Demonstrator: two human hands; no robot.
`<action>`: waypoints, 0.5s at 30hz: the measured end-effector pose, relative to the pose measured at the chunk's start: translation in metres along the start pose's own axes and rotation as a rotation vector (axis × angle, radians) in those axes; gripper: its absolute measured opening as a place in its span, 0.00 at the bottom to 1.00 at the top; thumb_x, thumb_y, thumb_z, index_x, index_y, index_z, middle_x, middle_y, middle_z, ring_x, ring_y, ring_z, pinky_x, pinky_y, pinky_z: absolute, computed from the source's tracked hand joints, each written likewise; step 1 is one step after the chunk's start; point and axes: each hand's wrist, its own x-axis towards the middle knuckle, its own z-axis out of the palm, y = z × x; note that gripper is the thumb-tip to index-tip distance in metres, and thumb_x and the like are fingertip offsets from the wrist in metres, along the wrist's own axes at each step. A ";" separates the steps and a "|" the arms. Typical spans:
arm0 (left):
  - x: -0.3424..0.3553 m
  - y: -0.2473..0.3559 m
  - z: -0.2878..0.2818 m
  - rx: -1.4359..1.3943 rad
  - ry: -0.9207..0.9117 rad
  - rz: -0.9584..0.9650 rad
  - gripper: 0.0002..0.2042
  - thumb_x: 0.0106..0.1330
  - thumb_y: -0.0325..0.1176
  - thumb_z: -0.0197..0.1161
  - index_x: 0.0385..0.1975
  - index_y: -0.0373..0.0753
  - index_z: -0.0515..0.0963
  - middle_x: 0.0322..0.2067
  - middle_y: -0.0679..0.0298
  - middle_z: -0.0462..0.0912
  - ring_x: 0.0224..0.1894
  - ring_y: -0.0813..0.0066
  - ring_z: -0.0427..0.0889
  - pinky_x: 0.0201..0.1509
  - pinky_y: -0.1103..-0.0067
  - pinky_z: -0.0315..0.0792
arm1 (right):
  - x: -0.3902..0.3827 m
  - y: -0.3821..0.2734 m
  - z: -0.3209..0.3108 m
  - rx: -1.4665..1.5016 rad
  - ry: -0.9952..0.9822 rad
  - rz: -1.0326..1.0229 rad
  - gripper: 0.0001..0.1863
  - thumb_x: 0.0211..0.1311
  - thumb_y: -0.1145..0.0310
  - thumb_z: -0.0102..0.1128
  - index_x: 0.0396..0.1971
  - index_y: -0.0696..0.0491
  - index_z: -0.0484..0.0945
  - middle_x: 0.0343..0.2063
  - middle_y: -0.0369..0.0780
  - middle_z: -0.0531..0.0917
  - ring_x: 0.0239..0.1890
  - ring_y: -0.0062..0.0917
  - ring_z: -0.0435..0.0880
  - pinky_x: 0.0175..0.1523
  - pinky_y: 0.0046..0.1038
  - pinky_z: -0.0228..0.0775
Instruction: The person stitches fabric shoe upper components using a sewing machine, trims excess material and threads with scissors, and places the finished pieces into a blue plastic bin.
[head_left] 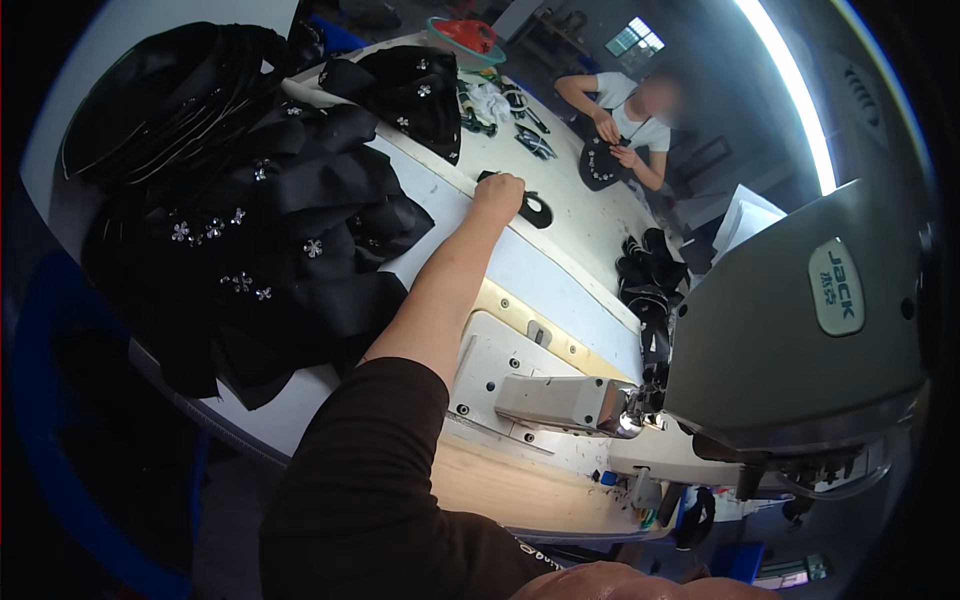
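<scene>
My left arm stretches over the worktable. At its end my left hand (497, 198) is closed, its fingers bent down on a black looped item (538, 211) that lies near a raised strip of the tabletop. An oval loop of the item shows beside the hand. The rest is under the fingers, so I cannot tell its exact kind. Left of my arm spreads a large heap of black fabric pieces (335, 200) with clear jewelled flower ornaments. My right hand is out of view.
A sewing machine (780, 330) with a narrow arm bed (555, 402) stands at right. Stacked black pieces (190, 90) lie far left. Across the table a person (625, 125) holds a jewelled black piece (600, 163). A green basin (470, 52) and black straps (650, 285) rest on the table.
</scene>
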 end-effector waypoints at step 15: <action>-0.353 0.064 -0.292 -0.012 0.129 0.605 0.15 0.50 0.22 0.58 0.39 0.40 0.80 0.37 0.66 0.84 0.32 0.72 0.80 0.39 0.76 0.63 | 0.185 -0.386 0.108 1.081 -0.537 0.545 0.05 0.57 0.79 0.58 0.34 0.59 0.76 0.25 0.37 0.76 0.23 0.15 0.68 0.28 0.16 0.61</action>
